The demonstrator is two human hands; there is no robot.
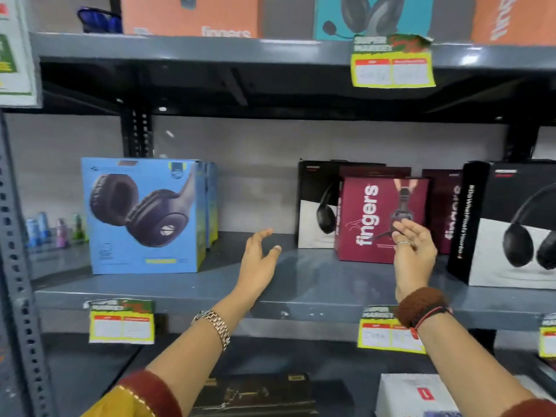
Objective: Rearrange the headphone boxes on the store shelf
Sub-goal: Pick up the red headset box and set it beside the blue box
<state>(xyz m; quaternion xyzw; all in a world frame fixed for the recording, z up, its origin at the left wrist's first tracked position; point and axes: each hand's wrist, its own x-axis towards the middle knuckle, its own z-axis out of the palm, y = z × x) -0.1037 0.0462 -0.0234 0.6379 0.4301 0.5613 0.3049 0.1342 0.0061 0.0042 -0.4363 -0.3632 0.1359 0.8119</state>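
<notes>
**Maroon box lies dead ahead of the right hand; left hand over the bare gap**

Middle shelf [301, 284], grey metal. Both hands raised in front of it, neither holding anything.

Right hand [413, 251]: palm turned inward, fingers [404, 228] loosely curled and apart, ring on one. It overlaps the lower right corner of the maroon "fingers" headphone box [379, 218]. Contact or just short of it — cannot tell from this angle.

Left hand [258, 260]: fingers [261, 236] spread, thumb out, palm facing right toward the maroon box. It sits over the bare stretch of shelf between the blue headphone box [144, 215] and the maroon one, well apart from both.

Maroon box stands upright, front face out, forward of a black-and-white headphone box [316, 203] behind its left side. More maroon boxes [445, 206] stand behind on its right. A large black-and-white box [511, 224] stands at far right, nearer the shelf edge.

Judgement: the right hand is clearly nearer the maroon box. The box lies to the right of the left hand, across open shelf. A two-handed take would need the left hand to travel rightward to the box's left edge.
</notes>
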